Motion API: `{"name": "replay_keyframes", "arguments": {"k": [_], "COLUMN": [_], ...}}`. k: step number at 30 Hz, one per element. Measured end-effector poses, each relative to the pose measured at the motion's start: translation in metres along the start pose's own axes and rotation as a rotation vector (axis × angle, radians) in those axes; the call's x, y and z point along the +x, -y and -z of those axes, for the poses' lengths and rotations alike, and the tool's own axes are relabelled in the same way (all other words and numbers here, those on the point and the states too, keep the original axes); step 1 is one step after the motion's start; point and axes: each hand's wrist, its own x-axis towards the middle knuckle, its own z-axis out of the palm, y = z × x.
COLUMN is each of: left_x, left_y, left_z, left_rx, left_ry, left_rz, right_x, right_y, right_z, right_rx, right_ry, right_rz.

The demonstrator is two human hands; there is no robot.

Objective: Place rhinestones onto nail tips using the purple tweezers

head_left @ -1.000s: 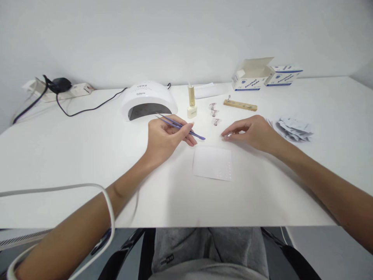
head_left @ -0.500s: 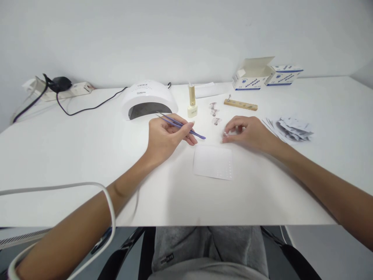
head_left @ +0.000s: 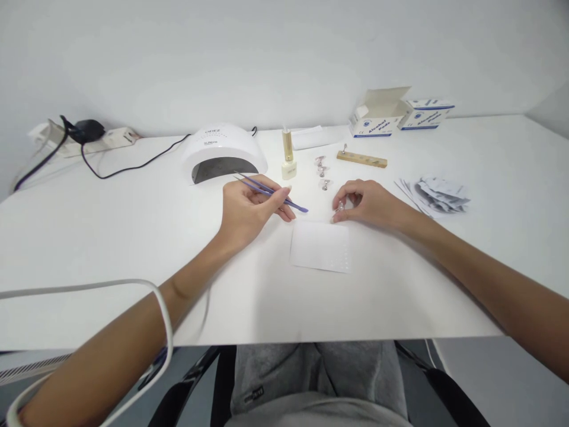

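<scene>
Before an "Alcohol Pads" box (head_left: 374,127), left fingers (head_left: 276,201) clasp purple tweezers (head_left: 269,191); right fingers (head_left: 344,191) pinch a small clear piece (head_left: 341,206).

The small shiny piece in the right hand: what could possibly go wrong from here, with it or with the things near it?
The right hand holds the small shiny piece between thumb and fingers, so it might slip. The tweezers in the left hand could perhaps knock over the upright bottle just beyond.
</scene>
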Motion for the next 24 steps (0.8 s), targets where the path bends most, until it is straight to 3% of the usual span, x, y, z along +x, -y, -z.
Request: {"name": "replay_keyframes", "arguments": {"k": [10,19,24], "left_x": [0.000,0.000,0.000], "left_y": [0.002,0.001,0.000], "left_z": [0.001,0.001,0.001], "left_rx": [0.067,0.055,0.061], "left_ry": [0.020,0.027,0.016], "left_rz": [-0.030,-0.024,-0.013], "right_x": [-0.004,-0.002,-0.003], "right_y": [-0.001,-0.003,0.002], "right_z": [0.029,0.006,-0.001], "right_rx": [0.037,0.081,0.090], "right_ry": [0.268,-0.035,-0.077], "right_rz": [0.006,-0.016,-0.011]}}
